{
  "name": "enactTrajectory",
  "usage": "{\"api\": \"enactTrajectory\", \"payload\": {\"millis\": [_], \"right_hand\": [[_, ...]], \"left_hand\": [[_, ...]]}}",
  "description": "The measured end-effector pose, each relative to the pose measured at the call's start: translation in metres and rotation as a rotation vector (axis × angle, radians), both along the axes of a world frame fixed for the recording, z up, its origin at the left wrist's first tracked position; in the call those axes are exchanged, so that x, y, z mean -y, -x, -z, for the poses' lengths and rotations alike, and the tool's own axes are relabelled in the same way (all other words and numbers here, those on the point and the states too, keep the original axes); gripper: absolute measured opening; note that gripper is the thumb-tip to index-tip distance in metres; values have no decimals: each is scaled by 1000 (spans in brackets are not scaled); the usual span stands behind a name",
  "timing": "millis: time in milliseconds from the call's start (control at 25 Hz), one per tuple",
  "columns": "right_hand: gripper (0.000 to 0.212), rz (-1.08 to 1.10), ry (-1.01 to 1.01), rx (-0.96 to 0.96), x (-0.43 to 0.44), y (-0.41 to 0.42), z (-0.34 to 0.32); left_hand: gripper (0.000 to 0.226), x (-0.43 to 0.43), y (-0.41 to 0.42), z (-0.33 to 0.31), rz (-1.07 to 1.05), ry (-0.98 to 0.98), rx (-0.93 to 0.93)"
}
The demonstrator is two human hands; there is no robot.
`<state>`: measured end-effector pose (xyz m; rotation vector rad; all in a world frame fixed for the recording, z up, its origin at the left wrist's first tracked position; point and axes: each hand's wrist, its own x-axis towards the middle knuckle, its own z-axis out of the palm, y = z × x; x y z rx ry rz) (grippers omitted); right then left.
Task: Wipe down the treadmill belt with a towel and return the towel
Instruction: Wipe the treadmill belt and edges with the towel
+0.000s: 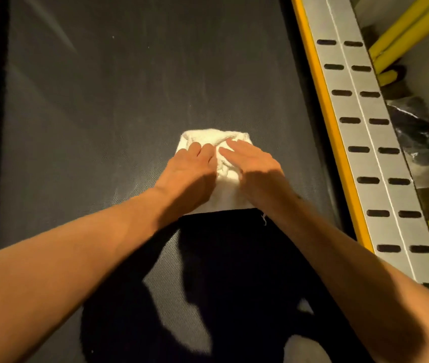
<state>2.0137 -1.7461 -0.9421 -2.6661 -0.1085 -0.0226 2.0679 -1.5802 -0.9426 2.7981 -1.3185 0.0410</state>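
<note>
Dark treadmill belt between yellow side rails; white towel lay mid-belt.
Left hand and right hand pressed it flat, fingers apparently extended, not gripping; bunched cloth could slip, leaving streaks unwiped.

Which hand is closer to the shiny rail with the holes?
Right. The right hand presses the towel on the side nearer the rail; the left hand sits farther away.

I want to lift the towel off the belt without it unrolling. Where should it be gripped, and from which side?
Probably at the bunched far end of the towel, coming from above: the folds stack thickest there, while the near part lies flat on the belt. The left hand and right hand already press on it there.
</note>
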Motion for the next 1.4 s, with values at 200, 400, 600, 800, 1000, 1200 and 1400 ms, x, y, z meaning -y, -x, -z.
{"api": "enactTrajectory", "payload": {"millis": [200, 400, 600, 800, 1000, 1200, 1400], "right_hand": [[36, 189, -74, -50, 12, -3, -6], [43, 189, -79, -89, 10, 5, -8], [36, 216, 108, -74, 49, 27, -10], [36, 293, 117, -78, 47, 28, -12], [36, 390, 48, -139, 71, 50, -3], [37, 398, 85, -92, 60, 52, -5], [30, 142, 53, 155, 32, 89, 10]], "left_hand": [[25, 24, 17, -9, 62, -160, 2], [35, 28, 4, -19, 61, -227, -61], [39, 68, 28, -28, 129, -288, -110], [35, 79, 17, -23, 168, -327, 24], [40, 97, 50, -30, 251, -328, -64], [34, 82, 34, -30, 259, -226, -146], [34, 28, 49, -22, 306, -211, -211]]}}
